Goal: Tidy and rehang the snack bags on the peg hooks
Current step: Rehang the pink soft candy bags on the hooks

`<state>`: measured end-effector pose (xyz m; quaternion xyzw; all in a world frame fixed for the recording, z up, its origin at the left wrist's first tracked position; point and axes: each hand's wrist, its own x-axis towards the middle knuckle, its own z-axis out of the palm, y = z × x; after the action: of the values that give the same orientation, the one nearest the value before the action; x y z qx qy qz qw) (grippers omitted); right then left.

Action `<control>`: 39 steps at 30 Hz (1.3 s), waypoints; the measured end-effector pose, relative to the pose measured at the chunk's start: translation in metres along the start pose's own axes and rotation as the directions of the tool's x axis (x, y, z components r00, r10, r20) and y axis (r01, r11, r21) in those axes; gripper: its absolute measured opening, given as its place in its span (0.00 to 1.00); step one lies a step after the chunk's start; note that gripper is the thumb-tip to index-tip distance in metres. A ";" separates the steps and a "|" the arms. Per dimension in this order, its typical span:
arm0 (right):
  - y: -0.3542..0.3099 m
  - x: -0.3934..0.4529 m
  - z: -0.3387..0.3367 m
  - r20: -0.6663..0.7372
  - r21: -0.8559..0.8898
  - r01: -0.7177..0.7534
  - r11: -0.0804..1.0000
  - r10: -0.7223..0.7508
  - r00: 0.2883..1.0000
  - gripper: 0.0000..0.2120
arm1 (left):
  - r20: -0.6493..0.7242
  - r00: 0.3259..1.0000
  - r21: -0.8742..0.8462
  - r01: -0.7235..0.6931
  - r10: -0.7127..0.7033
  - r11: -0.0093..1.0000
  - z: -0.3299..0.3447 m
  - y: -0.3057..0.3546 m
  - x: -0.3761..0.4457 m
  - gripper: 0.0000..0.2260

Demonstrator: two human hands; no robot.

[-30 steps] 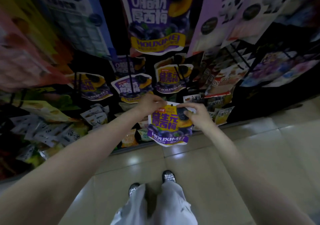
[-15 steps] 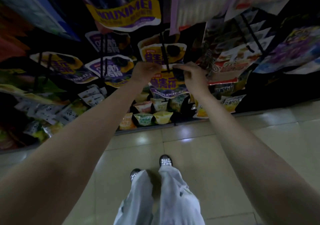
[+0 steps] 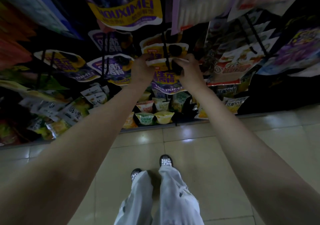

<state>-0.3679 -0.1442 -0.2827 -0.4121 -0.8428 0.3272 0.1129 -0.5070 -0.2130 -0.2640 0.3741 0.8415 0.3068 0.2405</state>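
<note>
Single head-worn wide-angle view, facing forward and steeply down. Peg display [image 3: 225, 65] fills the upper frame, close. Floor [image 3: 225, 155] occupies the lower frame.

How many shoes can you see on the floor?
2. The left shoe peeks out under the left trouser leg, nearer the camera. The right shoe sits a bit farther forward, toward the shelf. Trousers hide part of each.

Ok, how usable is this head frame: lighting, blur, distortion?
Head view: dim overall, dark along the rack; ceiling-light glare spots on the floor tiles; wide-angle stretch makes the forearms balloon near the bottom edge; upper-left packets are smeared, while the yellow-purple snack bag held by the left hand and right hand at the peg hook stays readable.
</note>
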 end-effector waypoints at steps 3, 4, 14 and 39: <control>-0.015 -0.024 -0.015 -0.174 0.030 -0.043 0.999 0.047 0.984 0.21 | -0.087 0.995 -0.016 -0.045 0.043 0.999 -0.021 -0.010 -0.018 0.16; -0.025 -0.033 -0.023 -0.259 0.088 -0.020 0.996 0.043 0.965 0.19 | -0.123 0.991 -0.036 -0.063 0.058 0.997 -0.030 -0.014 -0.025 0.15; -0.156 0.023 -0.068 -0.551 0.302 0.359 0.883 -0.146 0.821 0.30 | -0.290 0.952 -0.118 -0.137 0.098 0.984 -0.129 -0.012 -0.069 0.17; -0.085 -0.096 -0.059 -0.106 0.432 0.242 0.868 -0.218 0.970 0.29 | 0.183 0.911 -0.189 -0.337 0.370 0.922 -0.096 -0.018 -0.079 0.27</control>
<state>-0.3326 -0.2284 -0.1758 -0.2809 -0.7861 0.4830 0.2643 -0.5292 -0.3165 -0.1958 0.5318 0.7025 0.3669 0.2986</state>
